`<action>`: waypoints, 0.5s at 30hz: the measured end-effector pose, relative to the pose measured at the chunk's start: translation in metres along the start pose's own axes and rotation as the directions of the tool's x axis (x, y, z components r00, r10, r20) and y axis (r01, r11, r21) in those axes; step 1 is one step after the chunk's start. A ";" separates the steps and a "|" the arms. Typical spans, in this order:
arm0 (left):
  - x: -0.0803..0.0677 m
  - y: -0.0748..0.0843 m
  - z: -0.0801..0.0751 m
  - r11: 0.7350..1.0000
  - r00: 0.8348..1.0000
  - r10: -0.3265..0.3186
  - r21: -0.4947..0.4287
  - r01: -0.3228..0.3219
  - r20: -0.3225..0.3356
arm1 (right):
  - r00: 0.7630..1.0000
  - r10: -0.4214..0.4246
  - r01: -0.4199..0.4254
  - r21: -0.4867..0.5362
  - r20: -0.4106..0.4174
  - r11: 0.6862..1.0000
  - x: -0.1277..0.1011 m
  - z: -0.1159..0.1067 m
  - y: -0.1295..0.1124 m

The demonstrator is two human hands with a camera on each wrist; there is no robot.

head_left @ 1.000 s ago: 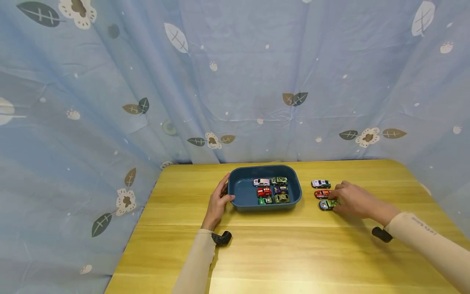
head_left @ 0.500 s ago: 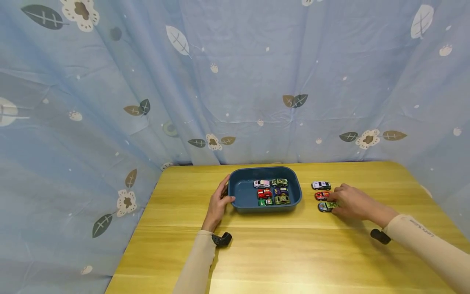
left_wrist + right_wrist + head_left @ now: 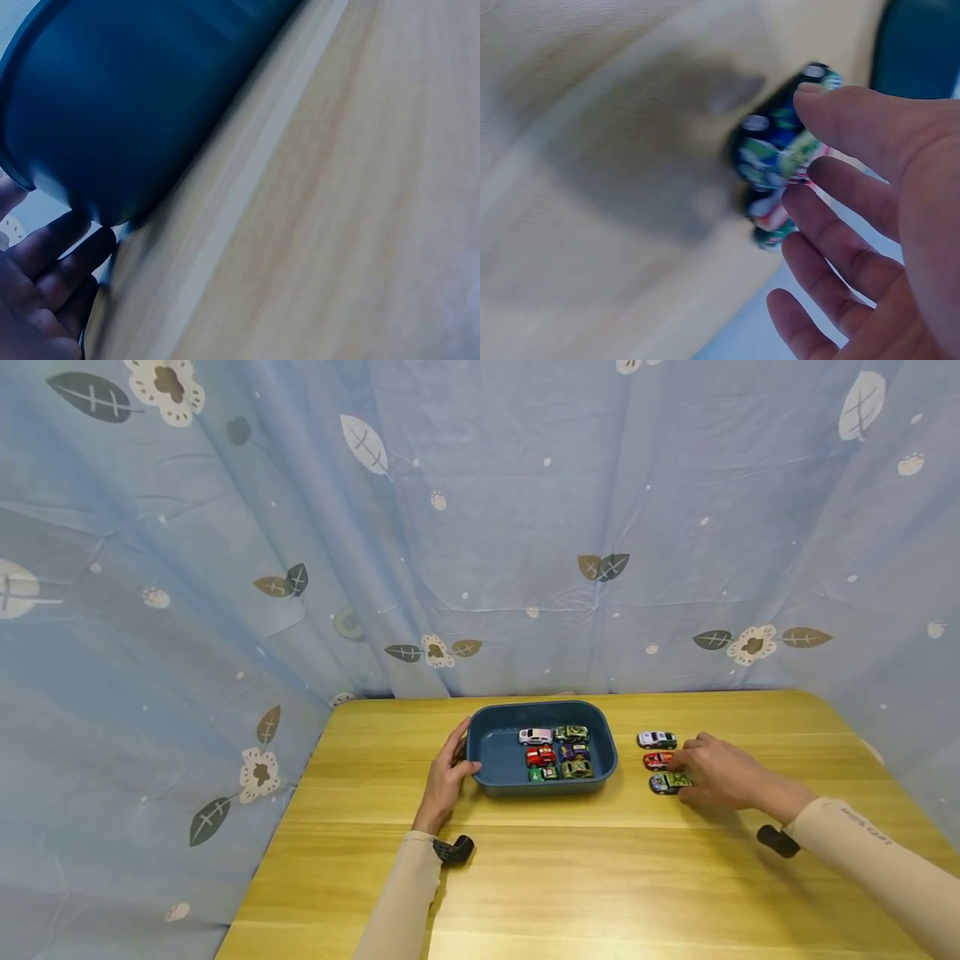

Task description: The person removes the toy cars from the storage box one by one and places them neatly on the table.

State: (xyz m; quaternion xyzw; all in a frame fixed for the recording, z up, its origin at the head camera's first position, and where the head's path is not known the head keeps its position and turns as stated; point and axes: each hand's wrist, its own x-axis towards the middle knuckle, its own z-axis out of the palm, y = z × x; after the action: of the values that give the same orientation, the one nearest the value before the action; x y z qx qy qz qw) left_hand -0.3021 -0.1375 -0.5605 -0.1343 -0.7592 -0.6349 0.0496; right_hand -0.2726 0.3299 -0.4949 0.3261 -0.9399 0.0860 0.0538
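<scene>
Tray (image 3: pixel 487 752): just beside left hand (image 3: pixel 447 774), whose relaxed fingers rested against its end wall.
Right hand (image 3: pixel 716 770): loosely spread, thumb and fingers closing around the car, grip uncertain.
Green car (image 3: pixel 667 782): at right fingertips, long axis pointing toward tray; right hand nearer.

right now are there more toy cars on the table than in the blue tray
No, the blue tray holds six toy cars, while only three cars sit on the table beside it.
</scene>
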 end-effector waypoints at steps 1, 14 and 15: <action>0.000 0.000 0.000 1.000 1.000 0.001 0.001 -0.001 -0.001 | 1.000 0.007 -0.007 0.010 -0.006 1.000 0.001 -0.003 -0.001; -0.001 0.000 0.001 1.000 1.000 -0.001 0.026 0.001 0.007 | 0.992 0.064 -0.053 0.099 -0.110 0.994 0.050 -0.034 -0.024; -0.001 0.000 0.001 1.000 1.000 -0.001 0.030 0.001 0.005 | 0.990 0.066 -0.053 0.099 -0.126 0.994 0.055 -0.033 -0.026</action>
State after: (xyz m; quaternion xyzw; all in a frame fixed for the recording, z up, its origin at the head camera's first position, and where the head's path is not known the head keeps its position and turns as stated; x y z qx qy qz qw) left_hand -0.3008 -0.1369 -0.5612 -0.1349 -0.7688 -0.6231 0.0495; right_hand -0.2976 0.2831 -0.4503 0.2939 -0.9386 0.1533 0.0961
